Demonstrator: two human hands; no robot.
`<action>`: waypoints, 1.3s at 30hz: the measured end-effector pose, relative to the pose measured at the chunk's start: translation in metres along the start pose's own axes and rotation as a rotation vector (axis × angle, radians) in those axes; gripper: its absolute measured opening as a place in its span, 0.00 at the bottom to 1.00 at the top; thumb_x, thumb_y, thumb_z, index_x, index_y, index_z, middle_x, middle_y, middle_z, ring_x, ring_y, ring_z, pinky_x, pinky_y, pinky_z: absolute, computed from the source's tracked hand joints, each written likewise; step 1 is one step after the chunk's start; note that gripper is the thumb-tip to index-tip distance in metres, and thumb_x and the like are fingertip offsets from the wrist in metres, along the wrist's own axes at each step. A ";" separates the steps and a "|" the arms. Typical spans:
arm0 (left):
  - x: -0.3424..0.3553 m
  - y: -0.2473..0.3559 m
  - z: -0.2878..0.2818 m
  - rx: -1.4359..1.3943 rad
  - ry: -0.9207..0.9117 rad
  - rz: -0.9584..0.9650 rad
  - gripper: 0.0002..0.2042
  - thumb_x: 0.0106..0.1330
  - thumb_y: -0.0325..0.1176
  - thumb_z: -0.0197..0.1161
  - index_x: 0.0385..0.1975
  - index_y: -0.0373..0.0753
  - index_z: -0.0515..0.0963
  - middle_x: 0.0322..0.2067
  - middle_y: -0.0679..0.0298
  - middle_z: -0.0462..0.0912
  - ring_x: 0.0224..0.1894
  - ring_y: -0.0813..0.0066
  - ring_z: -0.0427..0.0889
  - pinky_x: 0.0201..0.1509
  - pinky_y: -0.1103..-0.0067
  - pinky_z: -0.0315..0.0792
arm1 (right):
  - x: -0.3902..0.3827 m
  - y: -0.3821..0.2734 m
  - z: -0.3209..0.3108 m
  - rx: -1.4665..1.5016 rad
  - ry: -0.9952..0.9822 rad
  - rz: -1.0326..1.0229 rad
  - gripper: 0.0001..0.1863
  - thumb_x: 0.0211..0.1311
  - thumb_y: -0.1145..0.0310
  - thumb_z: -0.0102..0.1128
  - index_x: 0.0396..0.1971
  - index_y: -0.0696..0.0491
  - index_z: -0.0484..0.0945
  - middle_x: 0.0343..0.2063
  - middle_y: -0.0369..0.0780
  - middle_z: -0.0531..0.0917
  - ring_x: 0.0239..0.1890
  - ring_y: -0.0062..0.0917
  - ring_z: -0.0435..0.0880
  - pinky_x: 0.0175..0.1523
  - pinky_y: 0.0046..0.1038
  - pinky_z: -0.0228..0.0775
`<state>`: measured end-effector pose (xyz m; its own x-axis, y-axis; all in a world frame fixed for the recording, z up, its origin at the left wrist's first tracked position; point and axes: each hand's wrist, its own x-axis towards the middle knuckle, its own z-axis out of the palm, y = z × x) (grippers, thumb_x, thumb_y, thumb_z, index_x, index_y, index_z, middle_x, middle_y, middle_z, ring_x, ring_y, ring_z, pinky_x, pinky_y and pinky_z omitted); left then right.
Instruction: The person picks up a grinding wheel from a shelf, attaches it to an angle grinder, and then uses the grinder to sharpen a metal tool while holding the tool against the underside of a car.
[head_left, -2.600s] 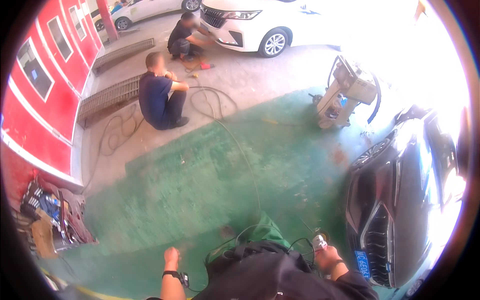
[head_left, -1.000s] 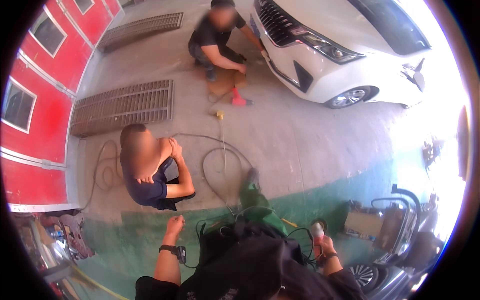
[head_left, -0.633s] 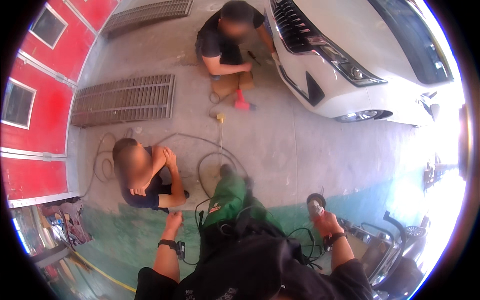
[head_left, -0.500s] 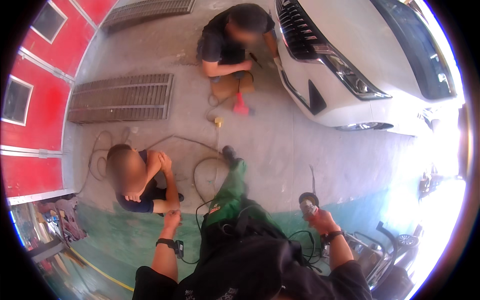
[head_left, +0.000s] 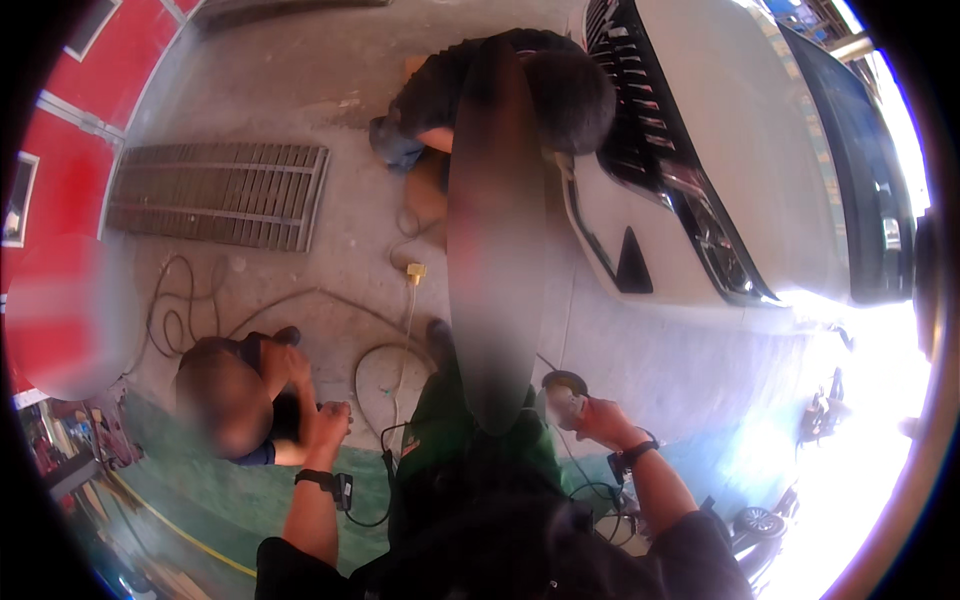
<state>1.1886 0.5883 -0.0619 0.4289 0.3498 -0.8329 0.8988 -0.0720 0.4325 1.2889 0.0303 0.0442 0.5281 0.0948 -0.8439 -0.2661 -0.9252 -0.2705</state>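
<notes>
My right hand [head_left: 608,422] is closed around a small hand-held tool with a round dark disc [head_left: 566,381], much like an angle grinder. It is held in front of my body, to the right of my green trousers [head_left: 520,455]. My left hand [head_left: 327,430] is raised on the left with its fingers curled in, and no object shows in it. A person [head_left: 225,395] crouches close beside that hand. Both my wrists wear dark bands, and a cable hangs from the left one. A long blurred patch covers the middle of the view and hides what lies behind it.
A white car's front [head_left: 690,130] takes up the upper right, and another person [head_left: 500,100] bends close to its bumper. A slatted metal ramp [head_left: 220,195] lies on the floor. Cables and a yellow plug-like piece [head_left: 416,271] are around my feet. Red doors [head_left: 60,190] stand at left.
My right hand has brought the tool inward to the left, and its disc is tilted differently. The person at the car has leaned closer to the bumper. The whole view has shifted.
</notes>
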 end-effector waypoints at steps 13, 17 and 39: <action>0.124 -0.052 0.131 0.192 0.076 0.079 0.19 0.65 0.47 0.58 0.34 0.33 0.79 0.33 0.47 0.84 0.41 0.47 0.84 0.47 0.62 0.75 | 0.190 -0.047 0.007 -0.386 -0.392 -0.235 0.29 0.39 0.55 0.73 0.45 0.50 0.80 0.41 0.46 0.86 0.46 0.43 0.85 0.51 0.41 0.78; 0.170 -0.069 0.205 0.002 0.098 -0.015 0.12 0.66 0.39 0.58 0.35 0.35 0.76 0.30 0.57 0.80 0.31 0.67 0.83 0.34 0.71 0.77 | 0.227 -0.018 0.035 -0.469 -0.388 -0.278 0.21 0.44 0.56 0.70 0.37 0.52 0.81 0.35 0.45 0.85 0.41 0.43 0.85 0.46 0.41 0.78; 0.579 -0.015 0.373 0.088 0.209 -0.004 0.35 0.59 0.51 0.64 0.62 0.34 0.65 0.53 0.40 0.77 0.57 0.44 0.76 0.60 0.59 0.72 | 0.310 -0.026 0.034 -0.602 -0.509 0.073 0.29 0.41 0.59 0.73 0.43 0.58 0.77 0.35 0.45 0.84 0.39 0.39 0.85 0.43 0.39 0.80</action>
<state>1.4573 0.4434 -0.6797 0.4057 0.5352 -0.7409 0.9086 -0.1482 0.3905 1.4321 0.0967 -0.2259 0.0537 0.0484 -0.9974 0.2727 -0.9616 -0.0319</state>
